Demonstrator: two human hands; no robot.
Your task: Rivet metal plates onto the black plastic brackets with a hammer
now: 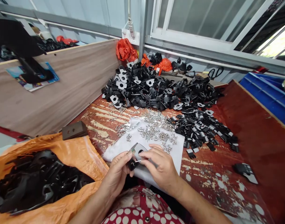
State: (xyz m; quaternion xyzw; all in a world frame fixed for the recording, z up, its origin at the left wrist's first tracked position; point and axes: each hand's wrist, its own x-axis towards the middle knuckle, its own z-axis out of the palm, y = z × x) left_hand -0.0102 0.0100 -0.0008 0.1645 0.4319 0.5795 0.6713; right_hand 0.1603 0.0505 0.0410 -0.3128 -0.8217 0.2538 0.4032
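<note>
A person's left hand (pixel 119 165) grips a black plastic part with a flat grey plate pierced by a round hole (pixel 132 165), its fingers closed around the dark, moulded lower end. The part is held up in front of the body, over the near edge of a smooth, white, slightly creased sheet (pixel 180 149). The right hand (pixel 162 165) pinches a thin, shiny metal pin (pixel 138 161) between thumb and index finger, the pin pointing at the part; whether its tip has entered is too small to tell. On the sheet and just beyond it lie small, bright, wiry metal pieces (pixel 149 132), loosely scattered. The surface (pixel 95 124) beneath is reddish-brown, its paint worn through in pale streaks and blotches. Behind rises a tangled heap of angular black plastic parts (pixel 144 90), some showing matte grey plates with round holes. To its right spreads a lower pile of small, blocky black-and-grey pieces (pixel 203 127). At the left, a crinkled orange plastic sack (pixel 93 152) gapes around glossy, curved black parts (pixel 41 183), and a dull brown, wedge-like block with small holes (pixel 74 130) rests by its rim. A pale, wood-grained board (pixel 86 68) stands along that side.
</note>
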